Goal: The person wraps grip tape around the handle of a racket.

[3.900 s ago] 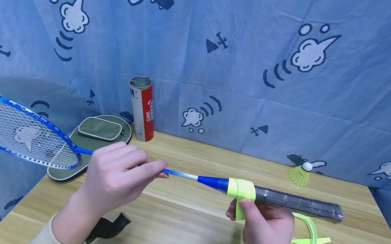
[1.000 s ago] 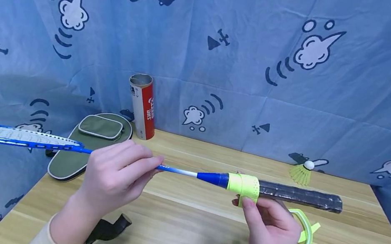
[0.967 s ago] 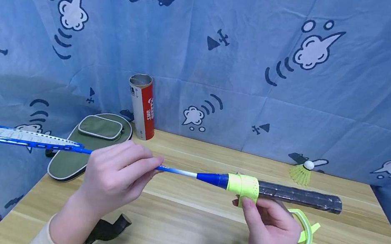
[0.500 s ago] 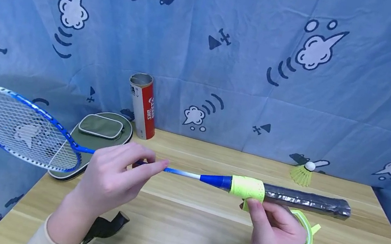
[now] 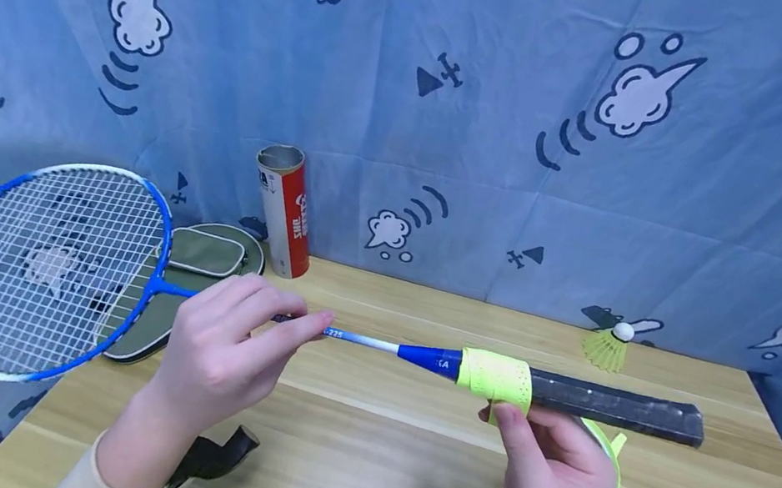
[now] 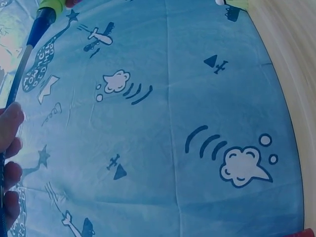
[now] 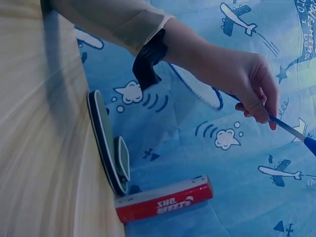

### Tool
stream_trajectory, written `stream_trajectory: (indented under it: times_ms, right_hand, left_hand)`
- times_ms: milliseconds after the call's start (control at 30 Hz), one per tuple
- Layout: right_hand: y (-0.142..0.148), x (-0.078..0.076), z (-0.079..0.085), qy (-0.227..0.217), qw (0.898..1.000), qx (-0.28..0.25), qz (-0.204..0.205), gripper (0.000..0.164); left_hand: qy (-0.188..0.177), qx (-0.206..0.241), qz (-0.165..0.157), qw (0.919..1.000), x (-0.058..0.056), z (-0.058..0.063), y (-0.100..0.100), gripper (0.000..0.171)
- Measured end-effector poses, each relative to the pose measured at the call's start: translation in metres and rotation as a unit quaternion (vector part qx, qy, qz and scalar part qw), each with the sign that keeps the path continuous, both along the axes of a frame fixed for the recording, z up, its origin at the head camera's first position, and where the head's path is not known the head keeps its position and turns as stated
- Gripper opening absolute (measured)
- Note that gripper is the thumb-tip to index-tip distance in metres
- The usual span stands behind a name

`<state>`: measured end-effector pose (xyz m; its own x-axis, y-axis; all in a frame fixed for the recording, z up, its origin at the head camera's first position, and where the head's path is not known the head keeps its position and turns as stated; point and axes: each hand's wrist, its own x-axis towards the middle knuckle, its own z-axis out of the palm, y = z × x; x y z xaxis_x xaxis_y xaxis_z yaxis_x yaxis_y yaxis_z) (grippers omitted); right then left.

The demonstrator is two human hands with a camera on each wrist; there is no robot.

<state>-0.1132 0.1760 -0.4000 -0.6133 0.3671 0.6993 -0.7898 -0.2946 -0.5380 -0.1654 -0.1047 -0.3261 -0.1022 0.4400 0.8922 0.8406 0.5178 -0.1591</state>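
Observation:
A blue and white badminton racket [image 5: 428,359] lies across the head view, its strung face at left and its dark handle [image 5: 617,407] pointing right. My left hand [image 5: 227,350] pinches the thin shaft between thumb and fingers; those fingers [image 6: 11,128] also show at the edge of the left wrist view. Neon-yellow grip tape [image 5: 493,373] wraps the upper handle, just beyond the blue cone. Below it, my right hand [image 5: 554,475] pinches the tape's running end between thumb and fingers. More of that tape curves out behind the right hand, partly hidden.
On the wooden table [image 5: 366,460] stand a red and white shuttlecock tube [image 5: 293,221] and a green case [image 5: 156,318] behind the racket. A yellow shuttlecock [image 5: 607,346] sits at the back right. A black strap [image 7: 148,59] hangs from the left wrist. Patterned blue cloth [image 5: 411,112] backs everything.
The racket has rolled about its shaft, its head going from edge-on to face-on. Yellow tape covers a wider stretch of handle than before. My right hand has shifted slightly right.

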Motion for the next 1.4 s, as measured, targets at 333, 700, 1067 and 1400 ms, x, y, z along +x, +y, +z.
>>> stream_trajectory:
  times_ms: [333,700,1067,1400]
  right_hand:
    - [0.0009,0.0015,-0.0003,0.025,0.999,-0.006,0.035,0.017]
    - [0.0014,0.0052,0.0008,-0.007,1.0,0.005,0.004,0.013]
    - [0.0012,0.0062,-0.001,0.036,0.996,-0.042,0.07,0.017]
    - [0.0015,0.0089,-0.0001,0.011,0.998,-0.03,0.053,0.017]
  left_hand:
    - [0.02,0.019,0.016,0.9995,-0.002,-0.0018,0.0053,0.018]
    - [0.011,0.016,-0.005,0.9998,-0.0011,-0.0018,0.0018,0.02]
    - [0.006,0.023,-0.015,0.9996,-0.001,-0.0029,0.0007,0.021]
    - [0.013,0.019,-0.003,0.9997,0.001,-0.0032,0.0014,0.022]
